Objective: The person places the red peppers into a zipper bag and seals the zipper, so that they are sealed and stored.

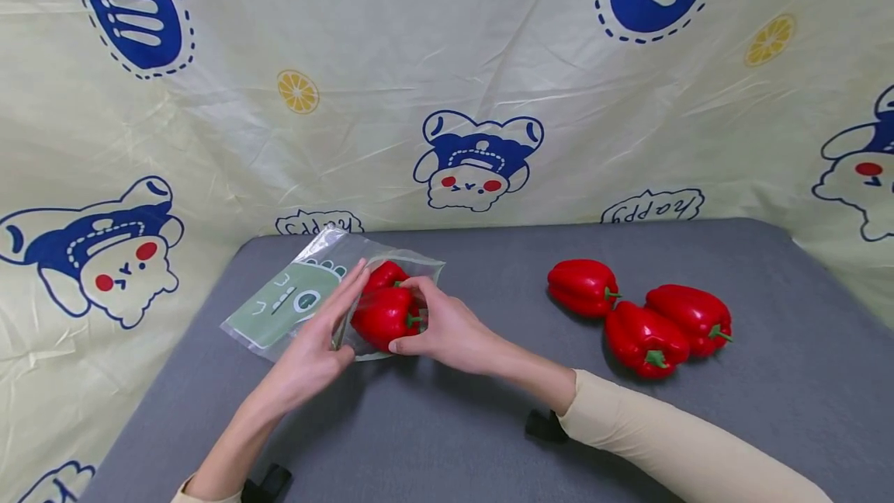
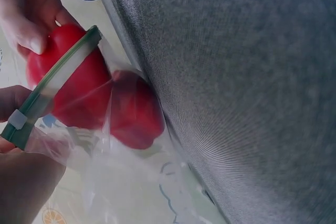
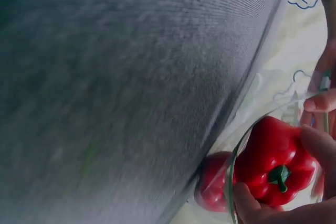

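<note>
Left hand pinches the clear bag by its rim, apparently to spread the mouth, while the right hand curls round a red pepper near its stem, partway inside beside a second pepper.

the nearer pepper partly hides the farther one.

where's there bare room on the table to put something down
The grey table is bare between the bag and the three loose peppers, beyond the right hand, and right of those peppers. Crowded: at the bag, with two peppers, that hand and the left hand.
</note>
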Motion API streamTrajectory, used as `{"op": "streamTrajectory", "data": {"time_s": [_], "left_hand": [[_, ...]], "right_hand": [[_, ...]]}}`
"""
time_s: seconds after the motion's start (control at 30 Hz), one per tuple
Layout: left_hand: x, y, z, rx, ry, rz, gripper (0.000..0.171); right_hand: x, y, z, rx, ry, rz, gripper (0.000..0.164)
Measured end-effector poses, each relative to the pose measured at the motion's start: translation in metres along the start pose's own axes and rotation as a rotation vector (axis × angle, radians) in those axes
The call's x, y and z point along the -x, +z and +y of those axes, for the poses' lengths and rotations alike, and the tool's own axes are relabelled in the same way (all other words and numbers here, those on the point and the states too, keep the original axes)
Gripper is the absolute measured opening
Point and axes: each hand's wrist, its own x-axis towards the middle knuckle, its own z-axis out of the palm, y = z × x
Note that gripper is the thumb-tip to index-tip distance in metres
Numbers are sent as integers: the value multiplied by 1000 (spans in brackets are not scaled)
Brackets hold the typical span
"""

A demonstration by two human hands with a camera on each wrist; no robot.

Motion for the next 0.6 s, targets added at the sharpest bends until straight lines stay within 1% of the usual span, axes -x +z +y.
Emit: {"op": "streamTrajectory", "data": {"time_s": [0.17,0.23,0.3,0.47,0.6], "left_hand": [[0,1,-1,-6,20,-3,105],[0,1,-2,-7,28,-7,104],[1,2,-2,1,32,-9,103],[0,1,-2,38,46,-14,105],[0,2,-3,58,49,-29,105]], "right_hand": [[-6,12,0,74,-44,14,75],[-7,18,-1,114,-51,18,76],[-8,22,-3,130,-51,13,78],[-10,28,-6,87,-23,-15,79],[-13,31,-7,71,-3,-9,74]]}}
